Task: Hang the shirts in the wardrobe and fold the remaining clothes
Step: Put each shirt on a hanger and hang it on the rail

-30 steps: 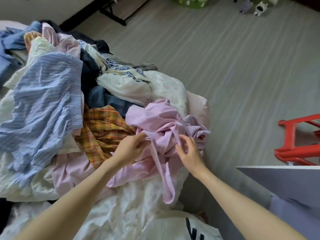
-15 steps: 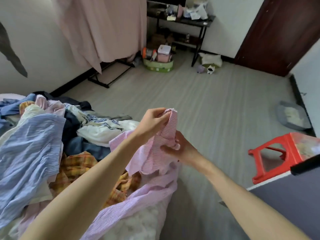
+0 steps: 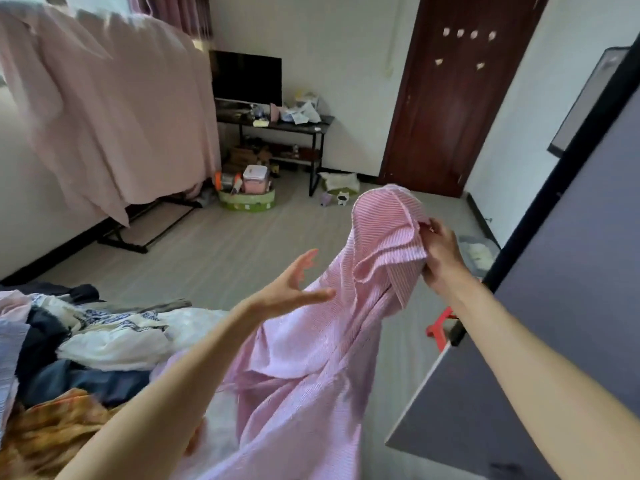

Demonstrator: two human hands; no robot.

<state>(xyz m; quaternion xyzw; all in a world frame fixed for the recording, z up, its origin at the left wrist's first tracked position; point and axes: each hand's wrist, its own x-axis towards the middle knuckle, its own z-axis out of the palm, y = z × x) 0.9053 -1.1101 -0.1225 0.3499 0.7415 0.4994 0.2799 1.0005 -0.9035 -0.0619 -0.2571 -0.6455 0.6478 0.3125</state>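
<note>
- shirt (image 3: 377, 237): pink/white fine stripes
- clothes pile: cream garment (image 3: 114, 344) with navy print trim; dark navy piece (image 3: 79, 379); orange/yellow plaid (image 3: 52, 431); pale blue striped piece (image 3: 7, 358) at left edge
- hanging sheet (image 3: 114, 109): plain pale pink
- floor (image 3: 225, 254): grey, wood-grain planks
- door (image 3: 453, 98): dark reddish brown
- walls (image 3: 339, 57): white
- stool (image 3: 441, 329): red
- tabletop (image 3: 301, 121) under the TV: black
- TV screen (image 3: 247, 77): black
- round basket (image 3: 247, 202) on floor: light green
- panel (image 3: 571, 271) at right: dark grey, black edge
</note>
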